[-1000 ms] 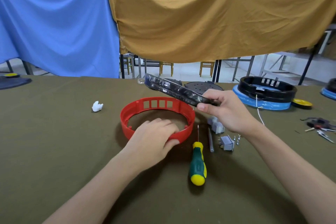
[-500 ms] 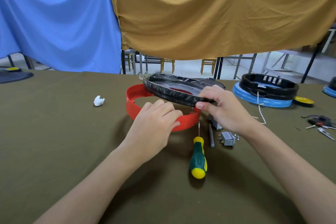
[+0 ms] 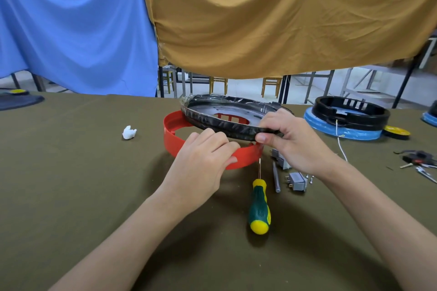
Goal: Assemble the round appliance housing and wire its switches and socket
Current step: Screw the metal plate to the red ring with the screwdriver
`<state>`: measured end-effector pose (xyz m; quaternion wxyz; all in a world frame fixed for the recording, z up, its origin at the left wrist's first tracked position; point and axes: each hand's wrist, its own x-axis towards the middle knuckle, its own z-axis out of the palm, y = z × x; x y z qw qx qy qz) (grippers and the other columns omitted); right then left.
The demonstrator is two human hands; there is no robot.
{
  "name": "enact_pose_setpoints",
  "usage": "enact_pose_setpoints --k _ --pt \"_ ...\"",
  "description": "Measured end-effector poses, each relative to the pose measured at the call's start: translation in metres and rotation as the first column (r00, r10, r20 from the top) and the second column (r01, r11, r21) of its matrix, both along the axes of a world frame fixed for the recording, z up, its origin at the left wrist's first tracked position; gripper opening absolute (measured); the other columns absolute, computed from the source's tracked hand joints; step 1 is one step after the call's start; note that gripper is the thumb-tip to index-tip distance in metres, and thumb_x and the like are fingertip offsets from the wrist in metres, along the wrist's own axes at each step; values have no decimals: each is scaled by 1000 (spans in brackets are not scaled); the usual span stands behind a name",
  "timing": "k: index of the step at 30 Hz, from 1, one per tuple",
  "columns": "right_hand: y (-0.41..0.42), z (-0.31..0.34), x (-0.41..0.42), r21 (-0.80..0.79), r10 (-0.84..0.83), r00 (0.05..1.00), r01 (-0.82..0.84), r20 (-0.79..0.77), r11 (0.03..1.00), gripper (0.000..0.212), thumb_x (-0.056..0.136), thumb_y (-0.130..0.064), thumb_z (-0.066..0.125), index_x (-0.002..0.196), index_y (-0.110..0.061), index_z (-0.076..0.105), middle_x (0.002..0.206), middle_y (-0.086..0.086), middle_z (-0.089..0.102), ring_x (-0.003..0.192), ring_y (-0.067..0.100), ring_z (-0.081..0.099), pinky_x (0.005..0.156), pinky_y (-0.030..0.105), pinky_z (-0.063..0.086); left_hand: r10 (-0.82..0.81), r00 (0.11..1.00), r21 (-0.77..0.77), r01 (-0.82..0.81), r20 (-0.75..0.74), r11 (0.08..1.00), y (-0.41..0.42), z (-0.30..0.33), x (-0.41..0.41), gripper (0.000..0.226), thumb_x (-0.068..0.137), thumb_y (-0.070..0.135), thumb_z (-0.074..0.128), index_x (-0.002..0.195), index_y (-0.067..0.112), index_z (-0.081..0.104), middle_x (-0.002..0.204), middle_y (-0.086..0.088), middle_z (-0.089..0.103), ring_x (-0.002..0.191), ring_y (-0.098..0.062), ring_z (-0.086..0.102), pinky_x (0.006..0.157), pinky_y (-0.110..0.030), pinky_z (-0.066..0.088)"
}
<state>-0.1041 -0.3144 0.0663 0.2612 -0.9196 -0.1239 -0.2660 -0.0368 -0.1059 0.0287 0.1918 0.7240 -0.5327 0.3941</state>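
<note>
Red housing ring: sits on the olive-covered surface at centre, slotted windows in its far wall showing through the hole of the part above it; black plate, round, wrapped in clear film, held tilted over the ring, its near edge just above the ring's near wall, whether touching cannot be told. Far left: dark round piece with a yellow disc at the surface's edge; white crumpled scrap, apart from the ring on its left. Left hand: fingers curled over the ring's near rim, thumb against its outer wall, gripping it. Right hand: pinches the black plate's near right edge between thumb and fingers. Below the ring: screwdriver, green and yellow handle toward the viewer, tip pointing at the ring; grey rod beside it; grey switch blocks with small screws, one block partly under the right hand. Far right: black housing on a blue base, white wire trailing from it; yellow disc; keys.
</note>
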Motion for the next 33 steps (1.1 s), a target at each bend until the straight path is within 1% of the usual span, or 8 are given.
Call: enact_pose_setpoints --k 3,6,13,18,22,25,29,33 --pt "-1 -1 0 1 -3 1000 3 0 1000 33 94 -13 65 75 -40 58 77 -13 57 84 12 44 78 27 38 6 1000 6 -6 -4 1000 1 0 0 13 88 13 71 99 7 72 87 -4 65 76 -27 58 64 -39 46" --pt "-5 -2 0 17 -7 1000 7 -2 1000 18 94 -12 65 79 -23 66 80 -7 60 85 16 45 79 32 39 9 1000 -5 -9 -4 1000 1 0 -1 13 88 13 71 99 8 73 87 -4 66 76 -26 58 65 -36 44" --pt "-1 -3 -1 -6 -9 1000 9 -13 1000 30 93 -15 65 76 -39 58 77 -12 58 84 12 45 77 23 37 3 1000 8 -3 1 1000 2 1 -1 18 93 18 58 100 8 71 87 -3 64 76 -25 55 65 -37 44" --pt "-3 -7 1 -35 -42 999 42 -7 998 14 92 -16 67 77 -15 68 78 -8 60 86 12 48 77 22 38 3 999 -5 -4 -44 1000 2 0 -1 11 90 13 65 98 8 71 85 -3 63 75 -25 55 63 -38 46" --pt "-2 -13 2 -114 -26 999 22 -34 993 15 90 -15 68 76 -18 66 77 -9 60 84 12 46 77 16 35 -19 997 56 24 -79 998 2 -4 2 10 89 12 70 96 5 72 83 -6 63 75 -27 57 65 -44 51" --pt "-1 -20 4 -138 -1 998 -9 -68 990 14 91 -13 68 77 -16 68 78 -9 60 85 14 47 81 22 38 -31 997 115 38 -64 993 2 -7 5 9 84 13 76 91 8 74 80 -3 64 74 -24 59 72 -34 48" --pt "2 -28 7 -151 19 995 -34 -101 988 9 91 -13 68 82 -12 72 81 -6 61 90 22 50 85 33 41 -4 999 184 11 -40 983 6 -8 10 18 71 25 86 76 15 72 75 3 61 71 -19 55 61 -32 50" --pt "2 -29 7 -154 27 994 -43 -103 987 8 92 -15 68 85 -13 73 83 -6 63 91 23 49 86 35 42 -8 982 10 10 -189 1000 8 -4 12 25 80 37 75 85 16 61 87 5 54 80 -14 47 70 -28 40"
